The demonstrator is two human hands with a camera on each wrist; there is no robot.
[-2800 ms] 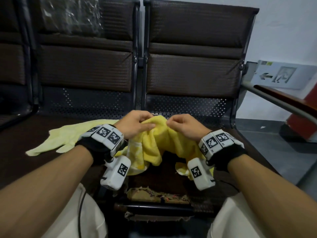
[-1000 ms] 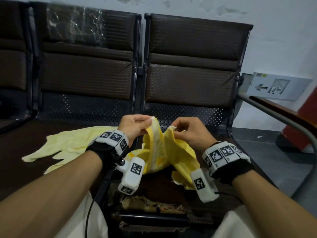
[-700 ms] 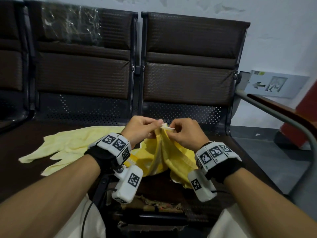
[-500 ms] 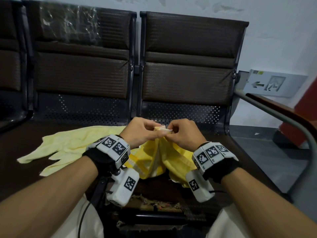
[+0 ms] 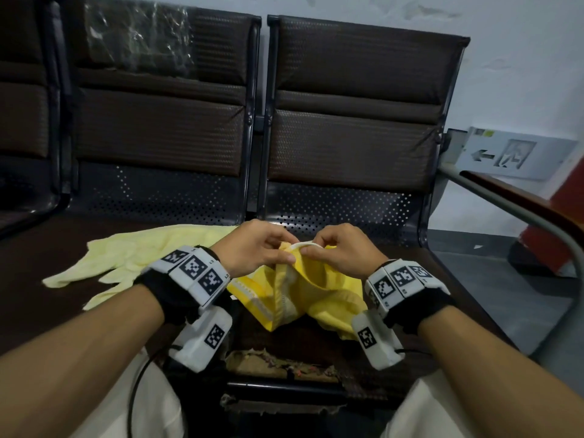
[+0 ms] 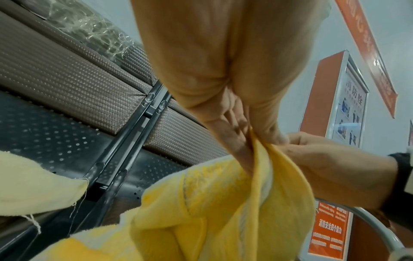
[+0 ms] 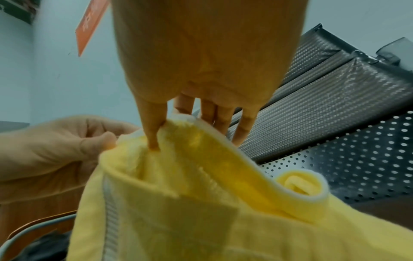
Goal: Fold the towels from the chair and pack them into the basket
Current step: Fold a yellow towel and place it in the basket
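A bright yellow towel (image 5: 303, 295) with a white woven stripe hangs bunched over the dark chair seat (image 5: 316, 343). My left hand (image 5: 256, 248) and right hand (image 5: 341, 249) both pinch its white-edged top hem, close together. In the left wrist view my left hand (image 6: 252, 134) pinches the towel (image 6: 223, 211) between thumb and fingers. In the right wrist view my right hand (image 7: 178, 130) has its thumb on the towel's (image 7: 178, 203) folded edge with the fingers behind it. A pale yellow towel (image 5: 132, 257) lies spread on the seat to the left. No basket is in view.
Dark padded chair backs (image 5: 347, 121) stand directly ahead. A metal and wood armrest (image 5: 521, 210) runs along the right. The front edge of the seat is torn (image 5: 278, 365). My knees in light trousers (image 5: 151, 406) are below the hands.
The hands lifted the towel's top edge apart, then brought it back together and lowered it slightly. They now hold the hem almost touching each other.
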